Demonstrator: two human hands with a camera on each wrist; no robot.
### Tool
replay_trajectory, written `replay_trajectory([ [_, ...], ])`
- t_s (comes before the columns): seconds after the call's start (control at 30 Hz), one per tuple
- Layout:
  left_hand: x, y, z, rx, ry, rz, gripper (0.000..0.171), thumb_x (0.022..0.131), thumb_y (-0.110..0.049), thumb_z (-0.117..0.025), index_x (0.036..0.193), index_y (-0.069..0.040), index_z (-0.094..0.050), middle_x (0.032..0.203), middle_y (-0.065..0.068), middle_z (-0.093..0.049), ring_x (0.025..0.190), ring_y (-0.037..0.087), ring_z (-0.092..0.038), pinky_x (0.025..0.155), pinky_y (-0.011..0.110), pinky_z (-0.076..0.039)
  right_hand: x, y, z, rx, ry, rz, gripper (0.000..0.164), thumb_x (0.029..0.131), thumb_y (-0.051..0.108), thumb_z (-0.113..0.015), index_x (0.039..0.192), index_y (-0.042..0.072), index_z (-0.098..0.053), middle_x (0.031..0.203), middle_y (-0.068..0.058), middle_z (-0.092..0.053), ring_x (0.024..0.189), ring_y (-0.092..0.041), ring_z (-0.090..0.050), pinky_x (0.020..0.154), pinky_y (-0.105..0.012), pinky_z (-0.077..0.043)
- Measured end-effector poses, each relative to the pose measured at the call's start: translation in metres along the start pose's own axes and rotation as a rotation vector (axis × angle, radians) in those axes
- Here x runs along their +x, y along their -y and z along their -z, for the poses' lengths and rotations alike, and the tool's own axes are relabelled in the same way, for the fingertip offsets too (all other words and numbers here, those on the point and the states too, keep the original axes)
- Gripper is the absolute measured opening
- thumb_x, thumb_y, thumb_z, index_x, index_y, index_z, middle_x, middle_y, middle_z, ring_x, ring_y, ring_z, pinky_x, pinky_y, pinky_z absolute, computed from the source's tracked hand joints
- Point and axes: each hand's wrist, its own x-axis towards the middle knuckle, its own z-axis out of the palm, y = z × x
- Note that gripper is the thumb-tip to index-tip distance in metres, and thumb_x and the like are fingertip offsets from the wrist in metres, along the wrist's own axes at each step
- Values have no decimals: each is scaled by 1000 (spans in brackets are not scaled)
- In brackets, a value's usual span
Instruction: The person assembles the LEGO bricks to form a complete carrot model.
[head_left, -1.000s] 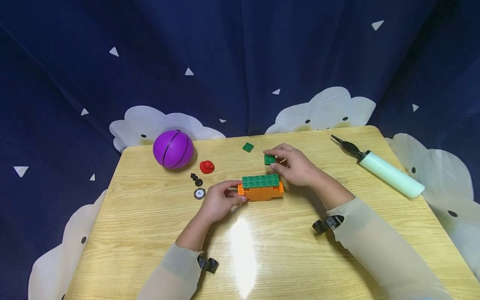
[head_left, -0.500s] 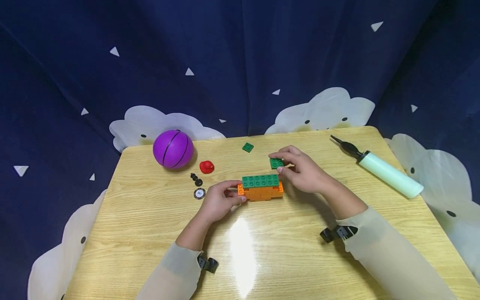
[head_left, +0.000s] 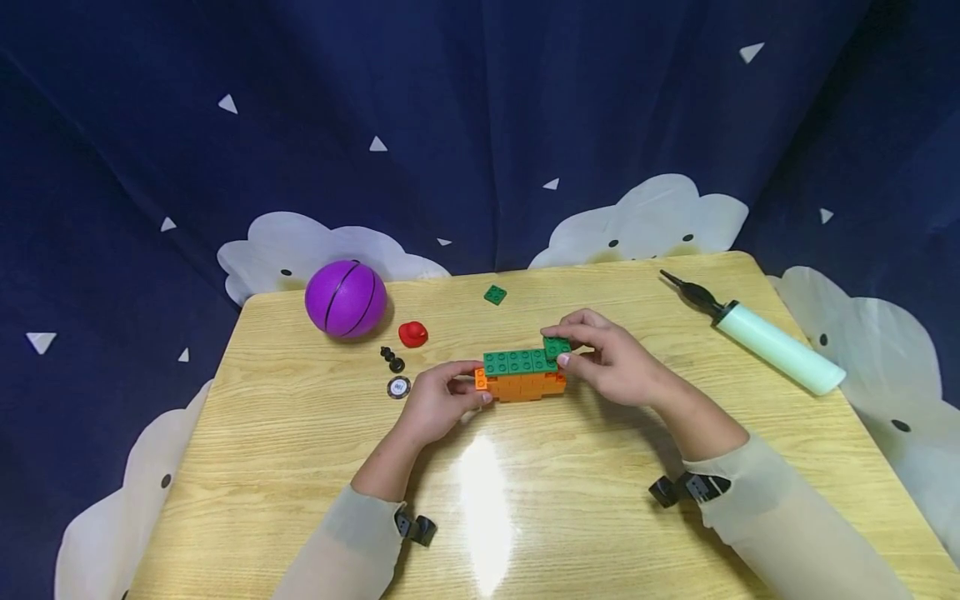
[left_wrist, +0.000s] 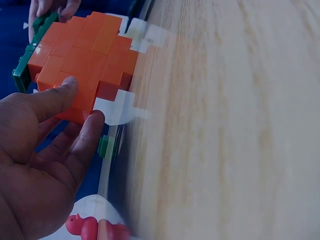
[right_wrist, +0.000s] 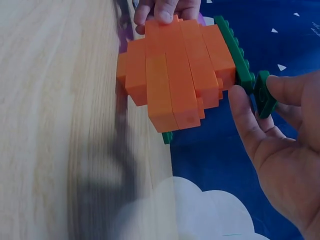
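A stepped block of orange toy bricks (head_left: 521, 387) stands on the table, topped by a row of green studded plates (head_left: 516, 362). My left hand (head_left: 437, 406) grips the block's left end between thumb and fingers. Between the thumb and fingers of my right hand (head_left: 618, 364) is a small square green plate (head_left: 556, 346), tilted just over the right end of the green row. In the right wrist view, this held plate (right_wrist: 264, 95) is close beside the row's end; whether they touch I cannot tell. Another square green plate (head_left: 495, 295) lies loose behind the block.
A purple ball (head_left: 347, 298), a red hat-shaped piece (head_left: 413, 334), a black chess pawn-like piece (head_left: 392, 359) and a round chip (head_left: 399, 387) lie to the left. A hand pump (head_left: 780, 346) lies along the table's right side. A dark blue curtain (head_left: 480, 133) hangs behind.
My right hand has come toward me and slightly right, bringing the small green plate from behind the block to its right end. The left hand and block have stayed put.
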Motion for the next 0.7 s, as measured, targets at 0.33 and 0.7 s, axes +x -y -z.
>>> replay_trajectory([
  [0.33,0,0,0,4,-1,-2,50,86,-15,-87,133,-16,-71,119,5,-74,91,14,-74,75,31,-60,-5,-3,-8,61,-14,5,38,101,10,-68,139,12,-67,127,-6,-58,96,-21,-56,75,-28,-50],
  [0.7,0,0,-1,1,-1,-3,50,86,-15,-87,133,-17,-71,122,4,-72,91,13,-74,76,31,-60,-6,-4,-11,144,-24,-22,38,98,6,-71,136,9,-69,125,-7,-57,92,-22,-59,75,-24,-52],
])
